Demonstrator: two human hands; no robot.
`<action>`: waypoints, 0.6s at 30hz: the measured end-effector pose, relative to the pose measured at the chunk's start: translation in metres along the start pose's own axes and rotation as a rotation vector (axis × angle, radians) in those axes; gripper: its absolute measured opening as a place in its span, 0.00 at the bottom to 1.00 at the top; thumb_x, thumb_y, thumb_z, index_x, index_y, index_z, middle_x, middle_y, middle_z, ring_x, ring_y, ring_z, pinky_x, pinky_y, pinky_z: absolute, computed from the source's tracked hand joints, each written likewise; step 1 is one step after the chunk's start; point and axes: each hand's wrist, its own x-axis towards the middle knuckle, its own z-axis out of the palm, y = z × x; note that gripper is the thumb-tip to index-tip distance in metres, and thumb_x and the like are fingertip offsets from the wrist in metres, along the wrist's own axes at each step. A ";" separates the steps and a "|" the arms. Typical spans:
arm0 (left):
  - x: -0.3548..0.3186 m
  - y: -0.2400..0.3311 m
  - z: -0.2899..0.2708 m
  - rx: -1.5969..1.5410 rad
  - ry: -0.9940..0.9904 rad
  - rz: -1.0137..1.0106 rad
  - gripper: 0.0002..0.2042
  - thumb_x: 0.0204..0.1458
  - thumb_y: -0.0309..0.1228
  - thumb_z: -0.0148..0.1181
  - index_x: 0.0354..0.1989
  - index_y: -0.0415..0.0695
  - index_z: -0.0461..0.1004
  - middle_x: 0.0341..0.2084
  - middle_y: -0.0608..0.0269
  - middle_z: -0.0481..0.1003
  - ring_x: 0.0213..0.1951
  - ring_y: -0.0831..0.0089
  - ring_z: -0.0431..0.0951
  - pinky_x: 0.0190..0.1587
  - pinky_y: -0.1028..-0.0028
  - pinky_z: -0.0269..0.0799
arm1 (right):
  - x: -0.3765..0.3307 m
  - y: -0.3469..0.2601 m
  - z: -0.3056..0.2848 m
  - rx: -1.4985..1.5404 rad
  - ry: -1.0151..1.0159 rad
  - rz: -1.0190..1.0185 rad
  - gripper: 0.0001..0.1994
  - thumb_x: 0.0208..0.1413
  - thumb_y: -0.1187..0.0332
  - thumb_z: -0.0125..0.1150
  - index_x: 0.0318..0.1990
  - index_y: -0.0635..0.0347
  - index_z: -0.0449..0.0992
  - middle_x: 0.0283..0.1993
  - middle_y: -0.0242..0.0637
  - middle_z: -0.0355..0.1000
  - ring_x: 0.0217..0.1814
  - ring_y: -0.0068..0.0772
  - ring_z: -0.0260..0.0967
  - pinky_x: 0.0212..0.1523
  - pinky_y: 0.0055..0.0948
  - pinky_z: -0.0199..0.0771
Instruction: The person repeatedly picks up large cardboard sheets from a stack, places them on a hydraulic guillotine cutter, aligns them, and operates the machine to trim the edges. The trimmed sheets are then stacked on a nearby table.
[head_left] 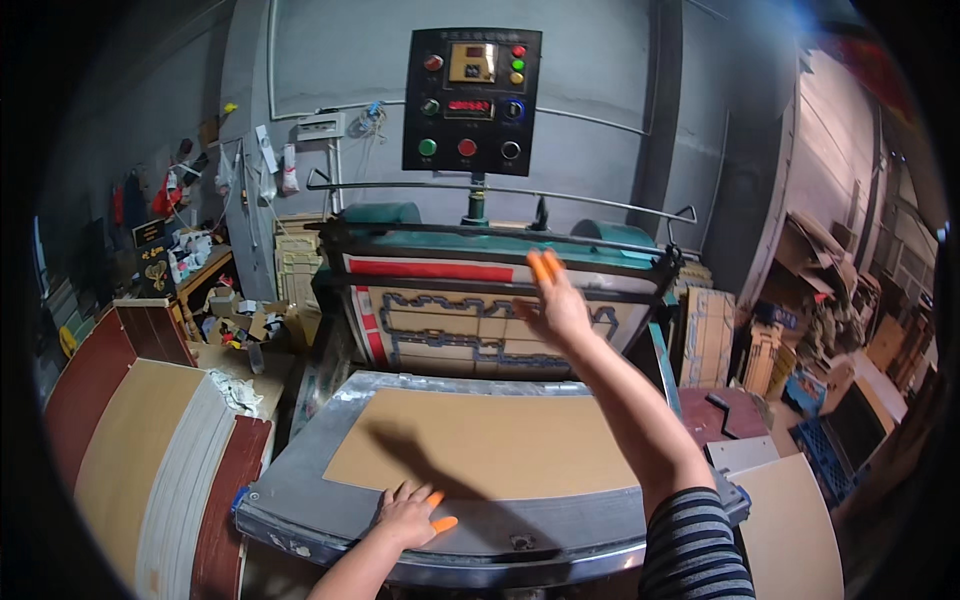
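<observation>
A flat brown cardboard sheet [490, 440] lies on the grey metal bed [590, 515] of a press. My left hand [405, 515] rests at the sheet's near left edge with its fingers spread, orange covers on two of its digits. Raised over the far side of the bed is my right hand [560, 310], slightly blurred, two orange-covered fingers stretched upward and nothing visible in its grasp. Behind it stands the press's upright plate [460, 325], which carries a cutting die with winding dark outlines. My right arm casts a shadow across the sheet.
A control panel [472, 100] with buttons stands above the press, behind a metal guard bar [600, 203]. Stacked board sheets [130, 450] are at the left. More board [790, 520] lies at the right, near a dark angled tool [722, 412] and a blue crate [825, 455].
</observation>
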 end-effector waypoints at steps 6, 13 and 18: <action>-0.005 0.002 -0.010 -0.016 -0.062 -0.034 0.37 0.52 0.65 0.44 0.64 0.53 0.62 0.66 0.63 0.58 0.68 0.54 0.52 0.66 0.50 0.45 | 0.146 -0.028 -0.015 -0.454 0.182 0.040 0.40 0.47 0.62 0.65 0.69 0.45 0.54 0.71 0.50 0.48 0.70 0.50 0.52 0.58 0.51 0.64; 0.000 0.010 -0.013 0.001 -0.116 -0.018 0.38 0.54 0.65 0.41 0.66 0.52 0.59 0.67 0.66 0.54 0.69 0.55 0.48 0.66 0.48 0.46 | 0.166 -0.024 -0.011 -0.514 0.028 0.223 0.33 0.50 0.70 0.54 0.68 0.42 0.58 0.69 0.40 0.54 0.70 0.44 0.54 0.57 0.55 0.61; -0.001 0.007 -0.008 0.025 -0.084 -0.030 0.37 0.54 0.64 0.43 0.65 0.50 0.61 0.67 0.67 0.53 0.69 0.56 0.48 0.67 0.49 0.45 | 0.182 -0.038 -0.020 -0.466 -0.104 0.236 0.36 0.48 0.65 0.59 0.68 0.44 0.56 0.72 0.43 0.49 0.62 0.47 0.66 0.55 0.54 0.65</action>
